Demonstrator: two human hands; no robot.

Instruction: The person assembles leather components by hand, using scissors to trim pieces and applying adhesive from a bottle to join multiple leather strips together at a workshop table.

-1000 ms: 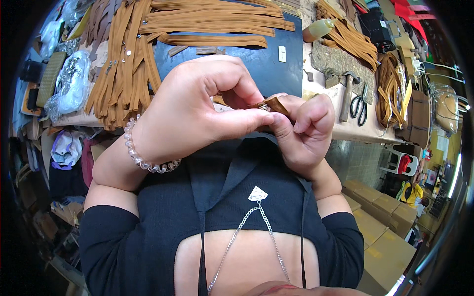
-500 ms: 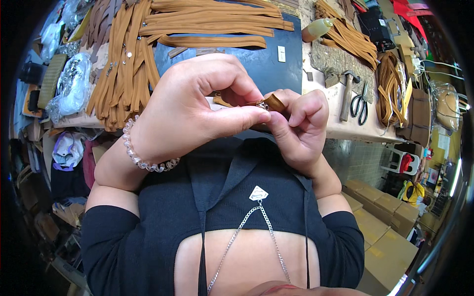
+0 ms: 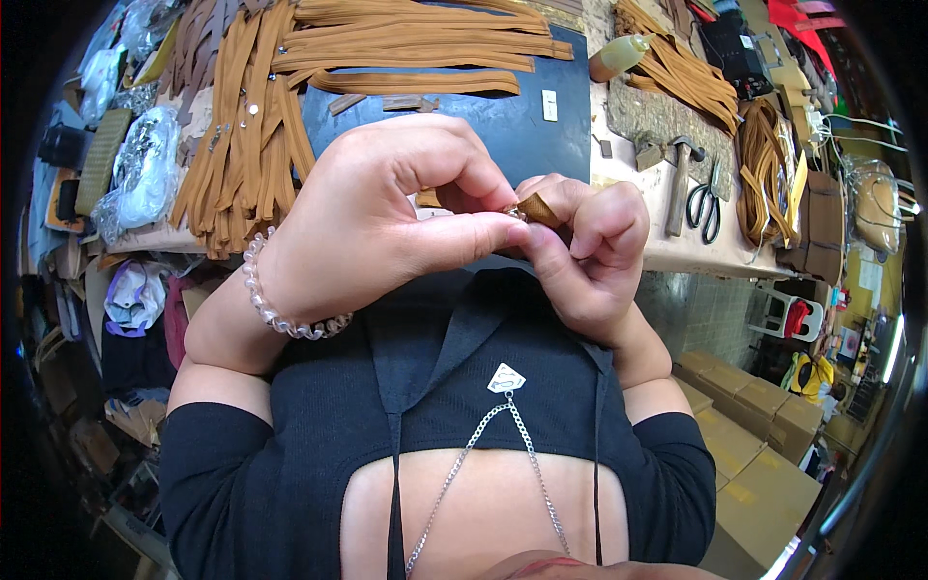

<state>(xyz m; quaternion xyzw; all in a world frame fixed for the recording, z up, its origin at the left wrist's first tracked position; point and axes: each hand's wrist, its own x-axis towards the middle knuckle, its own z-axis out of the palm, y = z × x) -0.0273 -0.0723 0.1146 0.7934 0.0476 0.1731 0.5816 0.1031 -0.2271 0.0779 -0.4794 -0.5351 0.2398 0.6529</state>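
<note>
Person at a worktable, dark top, silver chain [image 3: 469, 443] hanging from a pale pendant [image 3: 506, 378] at the chest. Clear beaded bracelet [image 3: 255, 275] on the left wrist.

Both hands raised together at the table's near edge. Left hand [image 3: 387, 217]: thumb and forefinger tips brought together on a small metal piece [image 3: 515, 210], a rounded gap behind them. Right hand [image 3: 594, 251]: thumb pressed to curled fingers, a brown strip [image 3: 543, 211] pinched there, its end standing up beside the metal. Tips meet just about touching; the grip covers much of both pieces, so how they join I cannot tell.

Left hand and wrist block part of the dark blue mat [image 3: 464, 124] behind. On the mat: brown zipper lengths [image 3: 416, 41] across the far side, short grey-brown scraps [image 3: 406, 102], a small pale tag [image 3: 549, 105]. Left of it, more brown zippers [image 3: 232, 126] trail over the table edge; beyond these, plastic-wrapped bundles [image 3: 150, 159].

Right of the mat: hammer [image 3: 680, 188] beside black-handled scissors [image 3: 704, 213], then a looped brown coil [image 3: 764, 184]. Above the hammer, a mottled slab [image 3: 672, 114]; past that, a squeeze bottle [image 3: 619, 58] near another brown zipper bundle [image 3: 681, 72].

Off the table, right: cardboard boxes [image 3: 749, 483] stacked low, a white stool [image 3: 785, 315] farther back.
</note>
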